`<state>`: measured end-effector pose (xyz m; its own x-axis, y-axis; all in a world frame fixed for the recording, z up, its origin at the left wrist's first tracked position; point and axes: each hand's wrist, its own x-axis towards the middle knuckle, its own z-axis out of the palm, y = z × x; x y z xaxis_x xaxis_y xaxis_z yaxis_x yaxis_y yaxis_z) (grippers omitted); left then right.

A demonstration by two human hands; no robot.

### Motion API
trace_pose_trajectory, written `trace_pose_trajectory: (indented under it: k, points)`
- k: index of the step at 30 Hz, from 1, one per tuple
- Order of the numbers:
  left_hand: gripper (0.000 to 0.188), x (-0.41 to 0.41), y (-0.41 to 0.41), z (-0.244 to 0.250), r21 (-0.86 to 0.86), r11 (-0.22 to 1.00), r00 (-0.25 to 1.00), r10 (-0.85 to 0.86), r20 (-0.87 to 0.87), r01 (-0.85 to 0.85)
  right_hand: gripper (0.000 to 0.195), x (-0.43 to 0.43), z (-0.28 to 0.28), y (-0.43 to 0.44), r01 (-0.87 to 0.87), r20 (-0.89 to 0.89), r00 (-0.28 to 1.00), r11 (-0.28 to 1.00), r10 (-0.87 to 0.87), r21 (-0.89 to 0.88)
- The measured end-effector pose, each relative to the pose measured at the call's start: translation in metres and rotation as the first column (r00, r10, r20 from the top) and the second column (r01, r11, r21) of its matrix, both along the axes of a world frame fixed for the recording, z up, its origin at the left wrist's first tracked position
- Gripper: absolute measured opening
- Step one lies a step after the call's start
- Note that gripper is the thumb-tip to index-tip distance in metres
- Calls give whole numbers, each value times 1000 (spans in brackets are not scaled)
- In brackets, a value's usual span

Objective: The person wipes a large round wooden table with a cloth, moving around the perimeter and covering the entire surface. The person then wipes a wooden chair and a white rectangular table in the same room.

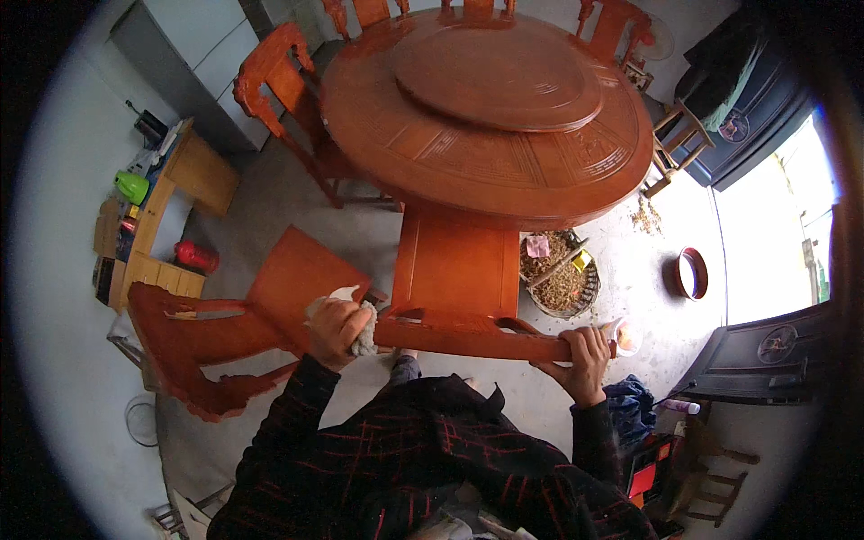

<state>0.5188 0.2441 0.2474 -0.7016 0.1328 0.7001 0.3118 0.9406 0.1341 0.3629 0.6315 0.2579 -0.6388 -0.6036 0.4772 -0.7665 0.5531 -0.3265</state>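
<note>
A reddish-brown wooden chair (459, 266) stands before me, its seat reaching under the rim of a carved round table (472, 158). My right hand (582, 358) grips the right end of the chair's top rail. In my left hand (337, 331) is a crumpled grey-white cloth (365, 331), held at the rail's left end; whether the fingers also touch the wood cannot be made out. Close by on the left is a second wooden chair (223, 331), turned sideways, its seat partly behind my left hand.
A wicker basket (570, 307) of dry brown plant matter sits on the floor right of the chair. Farther right lies a round basin (691, 273). Along the left wall runs a wooden desk (202, 169) with a red fire extinguisher (196, 256) beside it. An open doorway (776, 223) is at right.
</note>
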Motion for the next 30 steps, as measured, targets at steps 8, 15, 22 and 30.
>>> trace_pose_trajectory:
  k: [8, 15, 22, 30]
  points:
    - [37, -33, -67, -8, 15, 997, 997, -76, 21, 75, 53, 18, 2, -52, 131, -10, 991, 991, -131, 14]
    - [43, -78, -143, -6, -37, 990, 991, -133, 15, 134, 50, 21, 3, -115, 228, -24, 973, 973, -228, -17]
    - [55, -114, -220, -14, 92, 987, 976, -146, 160, 133, 50, 7, 4, -190, 292, -60, 953, 954, -296, -64]
    - [64, -99, -222, 0, 165, 984, 965, -112, 237, 74, 50, -7, 10, -199, 200, -117, 972, 979, -203, -31]
